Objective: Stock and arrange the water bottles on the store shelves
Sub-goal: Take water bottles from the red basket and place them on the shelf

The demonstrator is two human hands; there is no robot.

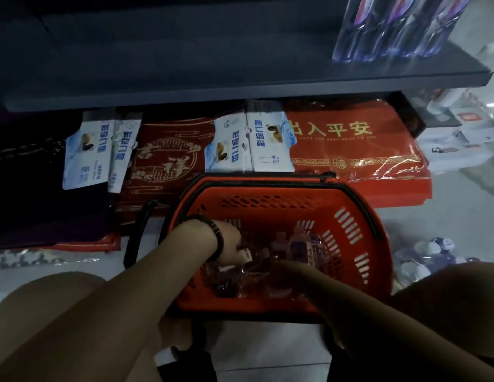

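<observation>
Two bare knees lowest in frame, one either side of the red basket (350, 216), person crouched over it. Basket sits on the pale floor (267, 348), black handles folded down along its rim. Both forearms reach into the basket from the near side. Left hand (229, 242), dark bracelet (219, 238) on the wrist, is at the basket's left inner side, fingers curled down onto a white-capped bottle (245, 255) lying among the others. Right hand (283, 265) goes in toward the basket's middle; dim and blurred there, cannot tell whether it is open or gripping. Water bottles (298, 244) in the basket: some upright near the middle, purple-tinted labels, others lying low toward the near wall. Right of the basket, on the floor, a wrapped pack of bottles (433, 252). Beyond the basket, red mats (350, 150) with gold characters, in clear wrap, with white packets (251, 144) lying on them. Above those, a dark shelf board (240, 86); on its right end stands a row of shelved bottles (392, 28) close together, only their lower parts in view.
</observation>
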